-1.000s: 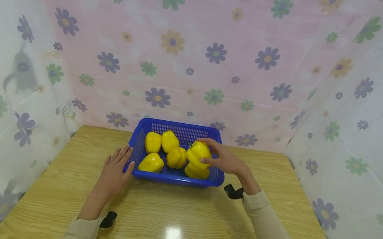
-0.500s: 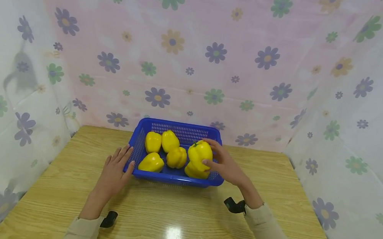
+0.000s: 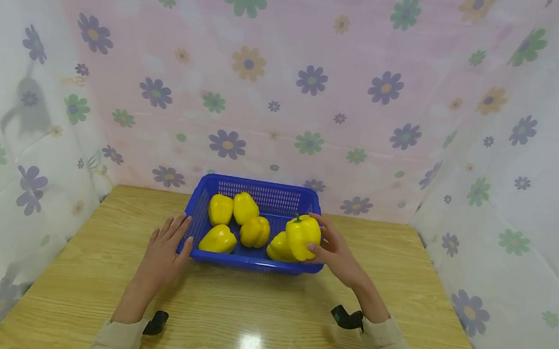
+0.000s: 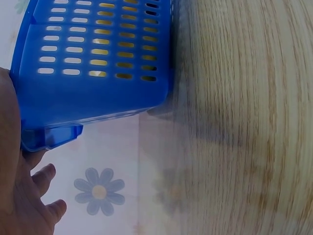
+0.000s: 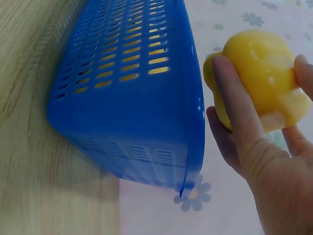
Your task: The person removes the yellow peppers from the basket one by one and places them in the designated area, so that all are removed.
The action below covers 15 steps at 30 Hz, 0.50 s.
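Observation:
My right hand (image 3: 335,253) grips a yellow bell pepper (image 3: 302,236), its green stem up, over the right end of a blue plastic basket (image 3: 251,261). The right wrist view has this pepper (image 5: 266,73) between thumb and fingers, level with or above the rim. Partly behind it, another yellow pepper (image 3: 280,246) lies in the basket. Several more yellow peppers (image 3: 255,231) lie in the left and middle of it. My left hand (image 3: 163,253) rests on the basket's left rim with its fingers straight; in the left wrist view the hand (image 4: 24,200) is beside the rim.
The basket stands at the back of a wooden table (image 3: 216,309), close to a pink flowered cloth (image 3: 278,84). White flowered cloths (image 3: 516,287) rise on both sides. A black wrist camera (image 3: 346,317) juts from the right sleeve.
My right hand has lifted the held pepper off the one beneath and carried it to the right, baring more of the lower pepper. My left hand stays at the rim.

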Each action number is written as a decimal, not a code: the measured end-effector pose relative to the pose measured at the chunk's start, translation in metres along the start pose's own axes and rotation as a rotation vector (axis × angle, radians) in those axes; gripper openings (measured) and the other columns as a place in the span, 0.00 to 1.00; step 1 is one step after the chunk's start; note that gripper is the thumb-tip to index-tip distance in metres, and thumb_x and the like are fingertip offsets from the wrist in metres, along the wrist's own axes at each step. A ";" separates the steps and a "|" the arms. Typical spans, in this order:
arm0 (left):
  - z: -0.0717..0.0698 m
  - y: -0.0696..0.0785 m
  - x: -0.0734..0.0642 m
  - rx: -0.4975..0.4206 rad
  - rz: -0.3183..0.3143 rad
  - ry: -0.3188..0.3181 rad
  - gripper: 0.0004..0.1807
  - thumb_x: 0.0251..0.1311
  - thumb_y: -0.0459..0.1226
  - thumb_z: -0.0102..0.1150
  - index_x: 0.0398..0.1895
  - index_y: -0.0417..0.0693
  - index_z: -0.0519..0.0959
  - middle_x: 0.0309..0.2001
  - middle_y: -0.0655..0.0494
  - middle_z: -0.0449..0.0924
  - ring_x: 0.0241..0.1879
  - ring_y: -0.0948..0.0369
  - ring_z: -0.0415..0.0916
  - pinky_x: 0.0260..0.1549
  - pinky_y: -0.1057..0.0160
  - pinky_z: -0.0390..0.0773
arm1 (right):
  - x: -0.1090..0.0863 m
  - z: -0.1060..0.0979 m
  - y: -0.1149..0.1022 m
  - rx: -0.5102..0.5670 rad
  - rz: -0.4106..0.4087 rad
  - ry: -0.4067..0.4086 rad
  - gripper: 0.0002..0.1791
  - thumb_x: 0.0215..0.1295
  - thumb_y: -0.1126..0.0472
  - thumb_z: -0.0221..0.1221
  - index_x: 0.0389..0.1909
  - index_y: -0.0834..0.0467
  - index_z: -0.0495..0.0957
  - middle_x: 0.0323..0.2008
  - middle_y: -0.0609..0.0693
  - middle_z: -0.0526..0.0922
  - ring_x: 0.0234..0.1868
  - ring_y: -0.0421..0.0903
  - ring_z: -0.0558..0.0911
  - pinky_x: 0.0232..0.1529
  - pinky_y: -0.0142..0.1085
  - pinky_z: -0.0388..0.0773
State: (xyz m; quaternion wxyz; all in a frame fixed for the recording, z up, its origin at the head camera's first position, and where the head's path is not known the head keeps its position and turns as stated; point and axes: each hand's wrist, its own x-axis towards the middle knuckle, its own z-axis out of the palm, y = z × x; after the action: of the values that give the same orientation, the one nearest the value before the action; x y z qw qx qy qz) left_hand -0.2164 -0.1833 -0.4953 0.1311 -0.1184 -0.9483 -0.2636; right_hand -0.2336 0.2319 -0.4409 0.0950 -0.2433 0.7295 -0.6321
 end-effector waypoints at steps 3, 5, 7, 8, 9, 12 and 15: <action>0.001 0.000 0.000 -0.004 -0.004 -0.004 0.32 0.78 0.44 0.45 0.79 0.41 0.59 0.79 0.41 0.54 0.78 0.36 0.46 0.71 0.28 0.46 | -0.006 -0.004 0.006 0.039 -0.013 0.031 0.36 0.78 0.63 0.53 0.81 0.48 0.52 0.76 0.64 0.57 0.67 0.57 0.76 0.48 0.49 0.86; 0.001 -0.001 0.000 -0.006 -0.001 0.000 0.31 0.78 0.44 0.45 0.79 0.41 0.59 0.79 0.40 0.54 0.78 0.36 0.46 0.71 0.28 0.46 | -0.009 -0.006 0.009 0.060 -0.021 0.048 0.36 0.78 0.63 0.53 0.81 0.49 0.52 0.77 0.65 0.56 0.65 0.51 0.78 0.49 0.48 0.85; 0.001 -0.002 0.000 -0.009 0.005 0.010 0.31 0.78 0.43 0.46 0.79 0.41 0.60 0.79 0.40 0.55 0.78 0.35 0.46 0.71 0.27 0.47 | -0.012 -0.008 0.012 0.075 -0.027 0.065 0.36 0.78 0.63 0.53 0.81 0.51 0.50 0.77 0.66 0.55 0.63 0.46 0.80 0.49 0.48 0.85; 0.002 -0.002 0.000 -0.009 0.008 0.013 0.31 0.78 0.43 0.46 0.79 0.41 0.60 0.79 0.40 0.55 0.78 0.35 0.46 0.70 0.27 0.47 | -0.013 -0.009 0.013 0.080 -0.030 0.077 0.36 0.78 0.63 0.53 0.81 0.51 0.50 0.77 0.66 0.55 0.62 0.44 0.80 0.49 0.48 0.85; 0.002 -0.003 0.000 -0.011 0.010 0.017 0.31 0.78 0.43 0.46 0.78 0.41 0.60 0.79 0.40 0.55 0.78 0.36 0.46 0.70 0.27 0.47 | -0.015 -0.011 0.015 0.085 -0.032 0.091 0.36 0.78 0.63 0.53 0.81 0.52 0.50 0.76 0.67 0.55 0.61 0.43 0.81 0.49 0.47 0.85; 0.003 -0.005 0.000 -0.015 0.018 0.027 0.31 0.77 0.43 0.46 0.79 0.41 0.60 0.79 0.40 0.55 0.79 0.36 0.45 0.70 0.28 0.47 | -0.019 -0.015 0.019 0.091 -0.043 0.142 0.36 0.78 0.63 0.53 0.81 0.53 0.50 0.75 0.67 0.57 0.60 0.42 0.81 0.48 0.46 0.86; 0.005 -0.006 0.000 -0.019 0.025 0.036 0.31 0.77 0.43 0.46 0.79 0.41 0.60 0.79 0.40 0.55 0.79 0.37 0.45 0.70 0.28 0.48 | -0.023 -0.020 0.024 0.104 -0.056 0.193 0.35 0.78 0.64 0.52 0.81 0.53 0.51 0.73 0.64 0.60 0.60 0.42 0.81 0.47 0.44 0.86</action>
State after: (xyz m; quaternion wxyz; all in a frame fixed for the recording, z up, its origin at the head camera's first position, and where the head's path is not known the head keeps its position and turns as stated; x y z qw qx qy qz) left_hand -0.2193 -0.1858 -0.5021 0.1502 -0.1266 -0.9417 -0.2732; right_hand -0.2285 0.2624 -0.4648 0.0189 -0.1964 0.6946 -0.6919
